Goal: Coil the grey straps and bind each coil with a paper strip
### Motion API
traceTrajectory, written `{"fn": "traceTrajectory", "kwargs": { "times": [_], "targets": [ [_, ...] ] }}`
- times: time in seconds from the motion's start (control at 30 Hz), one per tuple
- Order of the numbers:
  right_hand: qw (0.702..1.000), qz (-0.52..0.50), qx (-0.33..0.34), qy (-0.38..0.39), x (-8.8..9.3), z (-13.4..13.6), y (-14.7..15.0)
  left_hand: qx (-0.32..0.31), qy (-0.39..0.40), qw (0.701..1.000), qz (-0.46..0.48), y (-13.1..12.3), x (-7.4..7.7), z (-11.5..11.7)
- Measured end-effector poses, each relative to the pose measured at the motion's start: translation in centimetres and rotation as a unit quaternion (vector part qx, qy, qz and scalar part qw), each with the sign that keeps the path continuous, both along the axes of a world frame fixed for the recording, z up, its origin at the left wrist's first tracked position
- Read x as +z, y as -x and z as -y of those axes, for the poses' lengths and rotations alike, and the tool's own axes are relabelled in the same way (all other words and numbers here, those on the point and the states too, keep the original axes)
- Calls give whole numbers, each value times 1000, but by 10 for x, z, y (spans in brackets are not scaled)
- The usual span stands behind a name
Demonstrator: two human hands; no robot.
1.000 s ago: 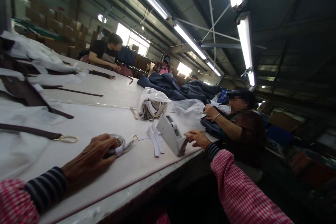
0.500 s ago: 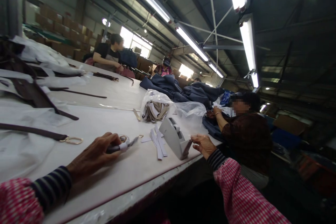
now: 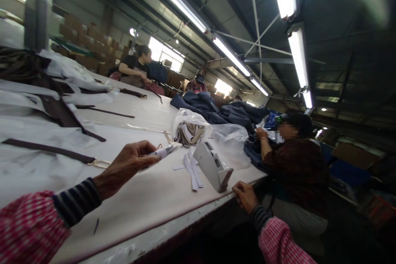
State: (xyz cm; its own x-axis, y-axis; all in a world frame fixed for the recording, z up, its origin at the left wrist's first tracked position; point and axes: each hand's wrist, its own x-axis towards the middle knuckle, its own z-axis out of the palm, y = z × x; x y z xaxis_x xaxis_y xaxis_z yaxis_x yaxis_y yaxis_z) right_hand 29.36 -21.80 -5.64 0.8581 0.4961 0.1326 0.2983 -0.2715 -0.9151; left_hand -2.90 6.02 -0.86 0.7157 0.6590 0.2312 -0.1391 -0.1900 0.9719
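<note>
My left hand (image 3: 131,163) is closed on a small strap piece (image 3: 162,152) with a white wrap and a metal ring, held above the table. My right hand (image 3: 246,196) is at the table's front edge, fingers bent together; whatever it may pinch is too small to make out. Just left of it stands a grey tape dispenser (image 3: 210,167). White paper strips (image 3: 192,171) lie beside the dispenser, and behind them a clear plastic bag (image 3: 188,119) holds bundled beige strips.
Dark straps (image 3: 49,148) and plastic sheeting lie on the left of the white table (image 3: 139,206). Dark blue fabric (image 3: 201,105) is heaped at the back. A person (image 3: 293,161) works close on the right; others sit farther back.
My left hand has lifted the strap piece and turned. My right hand has dropped away from the dispenser toward the table edge. The view has shifted a little.
</note>
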Motion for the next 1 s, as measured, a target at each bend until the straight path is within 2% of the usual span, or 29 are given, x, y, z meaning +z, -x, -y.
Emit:
{"fn": "traceTrajectory", "kwargs": {
  "times": [0.1, 0.17, 0.23, 0.33, 0.47, 0.57, 0.73, 0.9, 1.0],
  "targets": [
    [999, 32, 19, -2, 12, 1, 12, -13, 4, 1000, 19, -2, 1, 2],
    [996, 28, 77, -25, 25, -10, 35, -14, -1, 999, 32, -4, 1, 5],
    [985, -9, 158, -70, 39, -30, 69, -9, -15, 999, 39, -6, 1, 8],
    [956, -90, 242, -138, 54, -73, 128, -4, -44, 998, 44, -6, 1, 15],
    [918, -172, 307, -181, 57, -122, 180, -1, -69, 996, 54, -5, -1, 21],
    [910, -205, 305, -192, 53, -140, 192, 18, -81, 995, 57, -4, -2, 22],
    [904, -238, 292, -203, 47, -151, 194, 39, -102, 992, 56, -3, 0, 23],
    [912, -236, 274, -194, 41, -158, 192, 71, -146, 986, 30, 0, 1, 25],
    [914, -215, 277, -207, 37, -161, 191, 64, -148, 987, 14, 2, 2, 26]
  ]
}}
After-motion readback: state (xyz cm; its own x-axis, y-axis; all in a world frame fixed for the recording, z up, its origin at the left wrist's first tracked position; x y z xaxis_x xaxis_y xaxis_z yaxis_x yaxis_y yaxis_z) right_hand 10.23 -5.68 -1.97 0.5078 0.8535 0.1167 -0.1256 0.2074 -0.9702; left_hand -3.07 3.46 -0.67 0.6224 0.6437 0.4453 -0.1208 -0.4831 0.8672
